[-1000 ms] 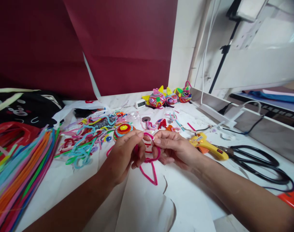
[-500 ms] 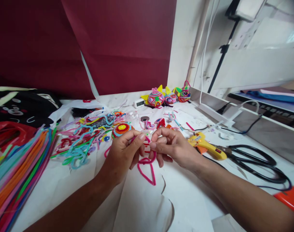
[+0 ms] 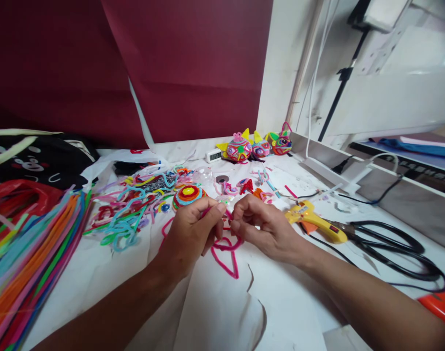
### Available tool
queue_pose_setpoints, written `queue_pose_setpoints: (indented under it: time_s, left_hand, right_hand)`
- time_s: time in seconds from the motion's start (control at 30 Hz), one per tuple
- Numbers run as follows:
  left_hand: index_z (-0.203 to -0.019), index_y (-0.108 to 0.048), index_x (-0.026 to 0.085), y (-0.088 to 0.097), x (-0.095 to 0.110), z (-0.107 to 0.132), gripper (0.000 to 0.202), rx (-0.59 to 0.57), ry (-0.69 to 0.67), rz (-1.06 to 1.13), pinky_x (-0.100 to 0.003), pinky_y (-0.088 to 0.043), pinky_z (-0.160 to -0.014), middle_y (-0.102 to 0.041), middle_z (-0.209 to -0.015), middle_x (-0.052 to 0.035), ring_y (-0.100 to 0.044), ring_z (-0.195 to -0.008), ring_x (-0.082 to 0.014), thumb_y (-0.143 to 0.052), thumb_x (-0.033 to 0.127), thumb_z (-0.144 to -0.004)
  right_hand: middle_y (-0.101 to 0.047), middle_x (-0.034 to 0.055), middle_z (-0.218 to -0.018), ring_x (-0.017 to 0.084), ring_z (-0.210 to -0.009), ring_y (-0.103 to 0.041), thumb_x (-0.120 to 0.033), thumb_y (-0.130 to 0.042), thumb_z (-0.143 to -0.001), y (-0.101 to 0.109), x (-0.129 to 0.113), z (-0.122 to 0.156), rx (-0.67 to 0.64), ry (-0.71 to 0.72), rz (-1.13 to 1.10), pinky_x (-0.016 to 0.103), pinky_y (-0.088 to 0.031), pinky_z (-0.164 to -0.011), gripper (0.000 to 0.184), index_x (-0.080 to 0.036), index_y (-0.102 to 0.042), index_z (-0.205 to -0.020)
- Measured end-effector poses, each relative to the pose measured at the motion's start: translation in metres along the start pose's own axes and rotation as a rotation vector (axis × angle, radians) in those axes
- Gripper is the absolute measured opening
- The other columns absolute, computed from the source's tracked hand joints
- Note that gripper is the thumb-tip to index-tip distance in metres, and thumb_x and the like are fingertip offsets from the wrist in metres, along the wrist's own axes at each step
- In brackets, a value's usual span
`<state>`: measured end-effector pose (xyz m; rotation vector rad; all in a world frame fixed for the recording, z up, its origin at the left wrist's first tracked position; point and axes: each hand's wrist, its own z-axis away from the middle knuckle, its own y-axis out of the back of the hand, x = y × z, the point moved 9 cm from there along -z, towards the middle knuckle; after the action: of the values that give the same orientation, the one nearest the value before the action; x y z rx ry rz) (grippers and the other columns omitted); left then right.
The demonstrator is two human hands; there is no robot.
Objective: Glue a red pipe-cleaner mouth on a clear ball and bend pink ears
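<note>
A bent magenta pipe cleaner (image 3: 227,267) is pinched between my two hands above the white paper; its lower part forms a triangular loop and a rounder one. My left hand (image 3: 196,226) is closed on its left side, thumb against the index finger. My right hand (image 3: 264,226) is closed at the right of the same piece, thumb and index fingertip together. Another magenta loop shows left of my left hand. Just behind my hands lies a round coil (image 3: 188,195) of yellow, orange, red and blue pipe cleaner. The fingers partly cover the held piece.
A bundle of coloured pipe cleaners (image 3: 43,258) lies at the left, with a tangled heap (image 3: 123,214) beyond it. A yellow glue gun (image 3: 313,219) and black-handled scissors (image 3: 390,243) lie right. Decorated figures (image 3: 240,147) and a small digital clock (image 3: 213,156) stand at the back.
The right-hand fingers have curled in more closely around the magenta pipe cleaner. The whole view has shifted slightly, so things sit a little further right.
</note>
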<state>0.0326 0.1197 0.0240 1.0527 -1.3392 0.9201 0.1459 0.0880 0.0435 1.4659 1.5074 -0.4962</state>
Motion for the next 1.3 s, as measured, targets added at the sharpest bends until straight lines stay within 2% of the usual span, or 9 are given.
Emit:
queue_pose_setpoints:
  time_s: [0.13, 0.2, 0.37, 0.43, 0.57, 0.67, 0.73, 1.17, 1.3]
  left_hand:
    - [-0.057, -0.048, 0.017, 0.015, 0.003, -0.003, 0.033, 0.105, -0.019, -0.006, -0.012, -0.021, -0.029, -0.045, -0.045, 0.0076, -0.032, -0.031, -0.0017, -0.057, 0.032, -0.085]
    - [-0.059, -0.049, 0.017, 0.017, 0.007, -0.004, 0.034, 0.091, -0.044, -0.03, -0.012, -0.021, -0.03, -0.046, -0.046, 0.0072, -0.033, -0.032, -0.0018, -0.057, 0.034, -0.087]
    - [-0.063, -0.051, 0.017, 0.015, 0.007, -0.003, 0.032, 0.081, -0.061, -0.059, -0.014, -0.02, -0.029, -0.05, -0.051, 0.0064, -0.034, -0.031, -0.0015, -0.056, 0.036, -0.088]
    - [-0.063, -0.05, 0.017, 0.016, 0.004, -0.003, 0.032, 0.104, -0.05, -0.046, -0.014, -0.019, -0.028, -0.05, -0.05, 0.0064, -0.034, -0.031, -0.0016, -0.057, 0.036, -0.087]
    - [-0.062, -0.05, 0.017, 0.014, 0.0, -0.004, 0.031, 0.108, -0.031, -0.041, -0.013, -0.019, -0.029, -0.05, -0.048, 0.0067, -0.034, -0.03, -0.0014, -0.057, 0.035, -0.087]
    - [-0.06, -0.049, 0.017, 0.012, 0.0, -0.003, 0.034, 0.092, -0.025, -0.067, -0.013, -0.02, -0.029, -0.047, -0.045, 0.0071, -0.033, -0.029, -0.0014, -0.056, 0.035, -0.087]
    - [-0.059, -0.05, 0.017, 0.011, 0.001, -0.001, 0.034, 0.084, -0.032, -0.104, -0.013, -0.021, -0.03, -0.047, -0.043, 0.007, -0.034, -0.029, -0.002, -0.056, 0.036, -0.087]
    - [-0.066, -0.054, 0.018, 0.004, 0.008, 0.004, 0.029, 0.056, -0.126, -0.29, -0.016, -0.027, -0.034, -0.052, -0.048, 0.005, -0.038, -0.034, -0.0047, -0.052, 0.035, -0.089]
    - [-0.068, -0.056, 0.018, 0.0, 0.01, 0.006, 0.029, 0.024, -0.173, -0.352, -0.017, -0.029, -0.036, -0.054, -0.05, 0.0045, -0.04, -0.036, -0.0054, -0.051, 0.036, -0.091]
  right_hand:
    - [-0.053, -0.0037, -0.071, 0.008, -0.059, -0.047, -0.013, -0.055, -0.085, -0.008, -0.006, 0.003, -0.085, 0.025, 0.039, 0.02, -0.037, -0.052, 0.011, -0.021, -0.047, -0.084]
    - [-0.054, -0.0036, -0.07, 0.009, -0.058, -0.048, -0.018, -0.055, -0.088, -0.007, -0.004, 0.002, -0.083, -0.008, 0.019, 0.021, -0.037, -0.051, 0.009, -0.021, -0.047, -0.085]
    - [-0.053, -0.0031, -0.066, 0.011, -0.056, -0.051, -0.032, -0.053, -0.092, 0.018, 0.017, -0.003, 0.143, -0.138, -0.016, 0.023, -0.039, -0.051, 0.014, -0.022, -0.047, -0.085]
    - [-0.058, -0.0002, -0.073, 0.013, -0.063, -0.055, -0.023, -0.054, -0.089, 0.031, 0.02, -0.003, 0.245, -0.144, 0.178, 0.025, -0.041, -0.055, 0.004, -0.021, -0.051, -0.088]
    - [-0.062, 0.0077, -0.106, 0.017, -0.084, -0.06, -0.004, -0.051, -0.078, 0.036, 0.009, -0.005, 0.267, -0.058, 0.498, 0.028, -0.044, -0.065, 0.033, -0.019, -0.059, -0.105]
    - [-0.066, 0.0031, -0.082, 0.013, -0.069, -0.057, -0.015, -0.054, -0.084, 0.025, 0.004, -0.006, 0.18, -0.057, 0.389, 0.025, -0.041, -0.059, 0.011, -0.018, -0.064, -0.089]
    - [-0.063, 0.0, -0.069, 0.011, -0.061, -0.054, -0.021, -0.056, -0.086, 0.017, 0.002, -0.006, 0.139, -0.069, 0.317, 0.023, -0.039, -0.055, 0.011, -0.018, -0.063, -0.078]
    - [-0.058, -0.0025, -0.061, 0.009, -0.055, -0.047, -0.011, -0.056, -0.077, 0.013, 0.003, -0.002, 0.16, -0.085, 0.279, 0.022, -0.036, -0.052, 0.012, -0.018, -0.06, -0.069]
    - [-0.054, -0.0031, -0.057, 0.009, -0.053, -0.045, -0.013, -0.056, -0.074, 0.013, 0.015, -0.002, 0.163, -0.192, 0.188, 0.022, -0.033, -0.05, 0.012, -0.018, -0.057, -0.062]
